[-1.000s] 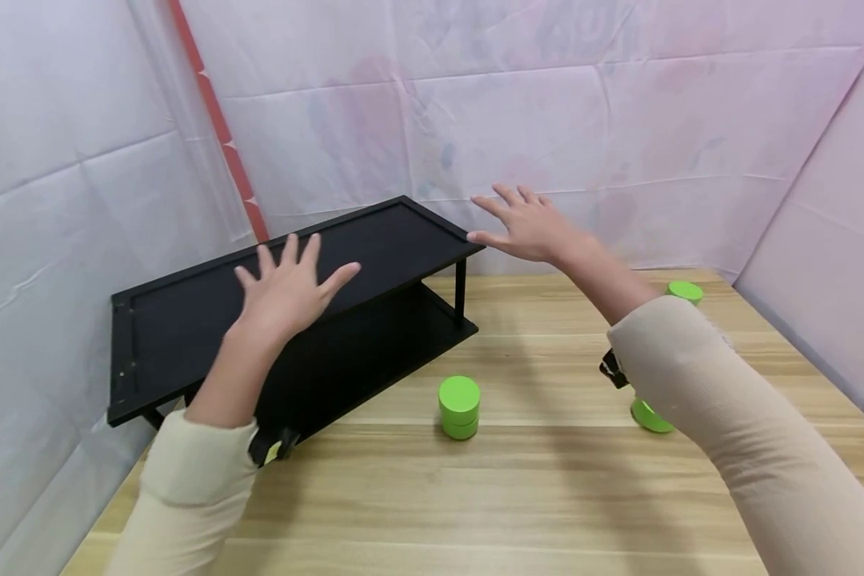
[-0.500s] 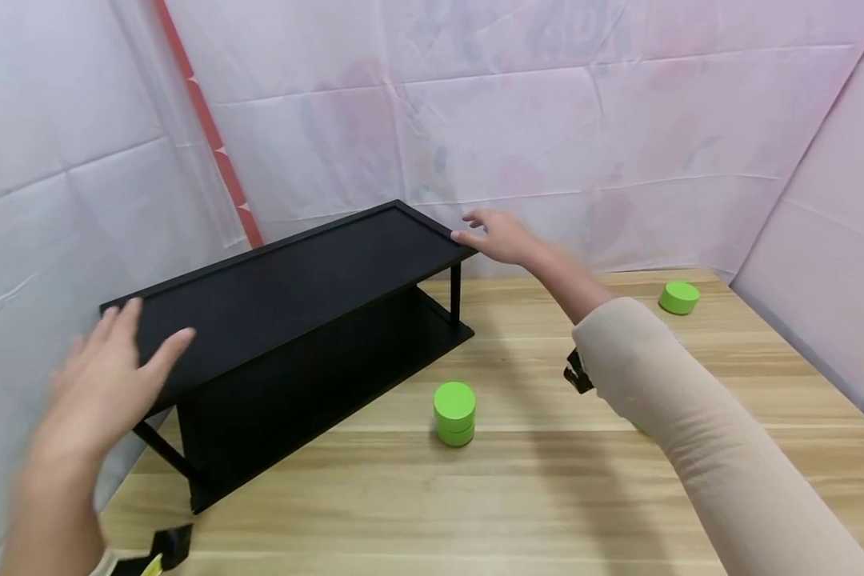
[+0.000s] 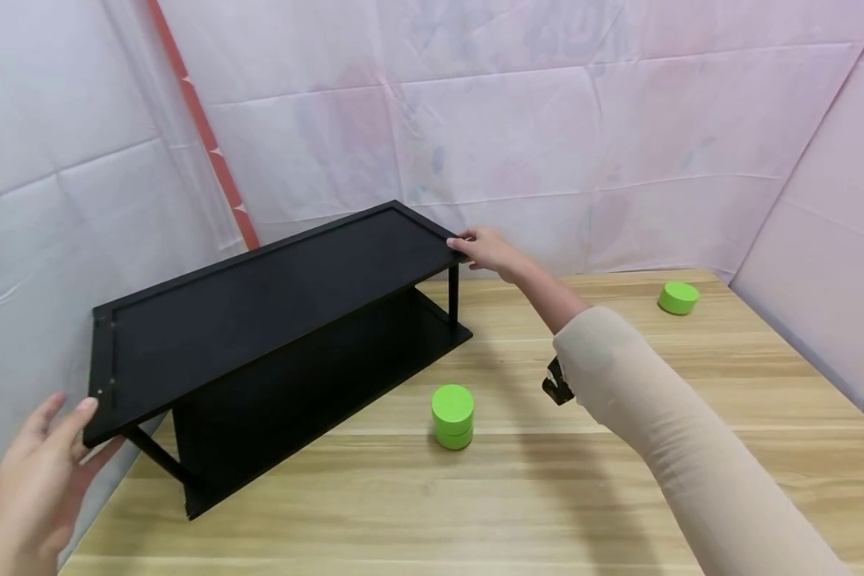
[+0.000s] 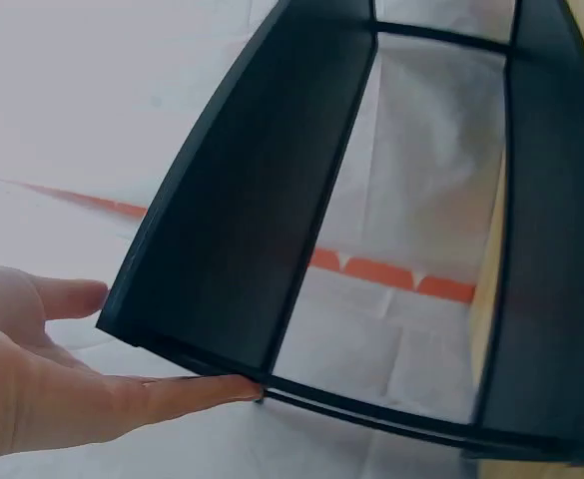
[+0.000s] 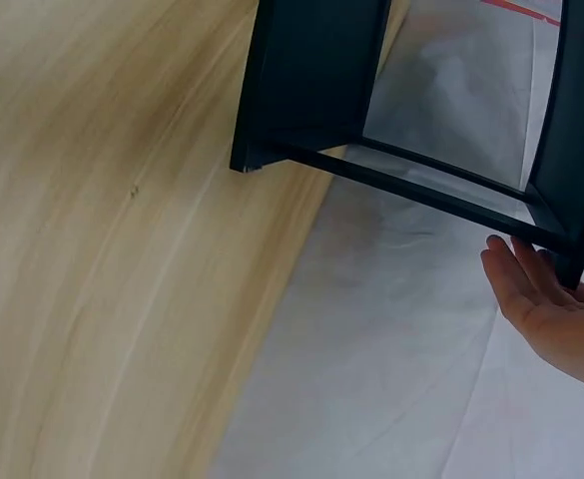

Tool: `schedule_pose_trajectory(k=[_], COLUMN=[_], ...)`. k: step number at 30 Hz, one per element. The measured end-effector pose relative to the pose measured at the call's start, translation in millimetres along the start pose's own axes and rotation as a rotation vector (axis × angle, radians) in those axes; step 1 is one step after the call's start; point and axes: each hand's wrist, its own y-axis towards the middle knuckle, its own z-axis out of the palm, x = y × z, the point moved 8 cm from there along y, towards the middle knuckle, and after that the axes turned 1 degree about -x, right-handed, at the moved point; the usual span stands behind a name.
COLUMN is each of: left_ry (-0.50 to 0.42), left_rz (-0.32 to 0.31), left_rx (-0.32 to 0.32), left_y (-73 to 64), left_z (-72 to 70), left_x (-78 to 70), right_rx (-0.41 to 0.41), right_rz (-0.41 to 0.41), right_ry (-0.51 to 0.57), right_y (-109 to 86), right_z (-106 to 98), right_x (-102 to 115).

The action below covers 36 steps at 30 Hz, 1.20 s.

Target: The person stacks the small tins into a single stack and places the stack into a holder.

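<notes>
- right hand (image 3: 486,250) pinches one short end of the black shelf (image 3: 281,296) in the head view; left hand (image 3: 39,480) straddles the other, clamped or not unclear. the shelf stands near the wooden table's (image 3: 374,504) left edge, long axis slanting back-right, open side toward the near-right corner.
- left wrist: probably stiff, light, smooth.
- right wrist: fingers underneath; short ends seem best to hold.

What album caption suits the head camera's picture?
Left hand and right hand at opposite ends of a black two-tier shelf, with green cylinders on the wood-grain table.
</notes>
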Motion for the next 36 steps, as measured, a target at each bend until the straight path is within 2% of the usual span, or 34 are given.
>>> schedule_pose_trajectory(k=[2,6,11,17,30,36], left_ry=[-0.038,0.014,-0.01,-0.07,0.065,0.01], left_rz=[-0.009,0.012,0.025,0.063,0.015,0.061], left_rx=[0.011,0.023,-0.04,-0.05,-0.098,-0.083], left_y=[-0.9,-7.0,-14.6,-17.2,-12.3,-8.1], left_z=[-0.9,3.8,10.4,15.2,21.5,20.7], left_x=[6.9,11.6,9.5,7.5,4.6,7.0], right_rx=[-0.009,-0.009,-0.005,-0.007,0.022,0.018], right_rz=[0.011,0.033,0.055,0.038,0.017,-0.032], right_ry=[0.05,0.137,0.237,0.34,0.345,0.315], right_y=[1.6,3.2,3.0,2.4,-0.7,-6.3], right_z=[1,5,8,8,1,-3], right_x=[-2,-7,-12,-10,-16,-20])
